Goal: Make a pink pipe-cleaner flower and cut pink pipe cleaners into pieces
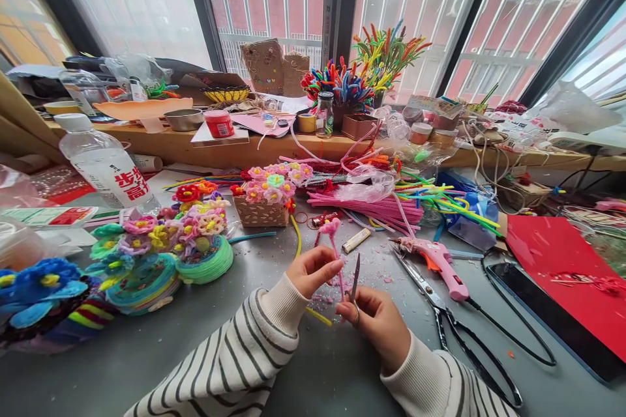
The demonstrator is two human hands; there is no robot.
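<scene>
My left hand point(313, 270) pinches the stem of a pink pipe-cleaner flower point(330, 227), its bloom pointing up. In my right hand point(375, 319) is a small pair of scissors point(357, 273), blades upward, close beside the stem. Whether the blades touch the stem I cannot tell. Pink fuzz clippings lie scattered on the grey table point(313, 365) under and behind the hands. A yellow pipe cleaner point(319, 316) lies just below my left hand.
Pipe-cleaner flower pots point(205, 260) crowd the left, near a water bottle point(105, 159). Behind stand a flower-filled box point(261, 212) and a pink pipe-cleaner bundle point(366, 207). To the right lie a pink glue gun point(443, 267), large scissors point(440, 309) and a phone point(552, 319).
</scene>
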